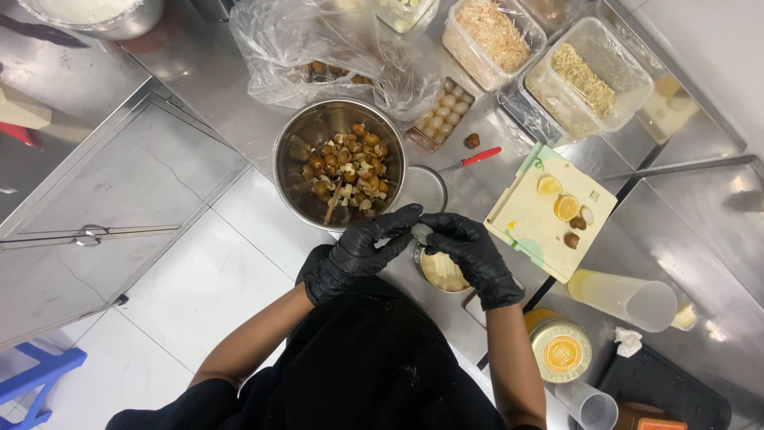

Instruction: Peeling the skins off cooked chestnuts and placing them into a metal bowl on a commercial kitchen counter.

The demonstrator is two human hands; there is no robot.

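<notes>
Hands in black gloves meet over the steel worktop (207, 72), just in front of the person's black-clad body. The left hand (358, 251) and the right hand (471, 253) both pinch one small pale peeled fruit (420, 233), fingertips closed on it from either side. The fruit hangs directly above a small round metal tin of pale peeled pieces (442, 272), which the right hand partly covers.

Just beyond the hands stands a round stainless-steel bowl (298, 131) filled with brown shells and pale scraps. Behind the bowl lies a crumpled clear plastic bag (302, 40) with brown fruit showing through it. Beside the bag sits a small tray of round whitish balls (442, 111), and a single brown fruit (472, 141) lies near it on the worktop. A small knife with a red handle (481, 157) lies between the bowl and a pale rectangular cutting board (525, 223). On the board rest two orange citrus slices (557, 197) and two brown fruit pieces.

Farther off stand two clear plastic tubs of shredded and crumbled food (493, 36). To the right of the person lie a clear plastic measuring jug on its side (629, 299) and a round tin with a yellow lid (561, 350).
</notes>
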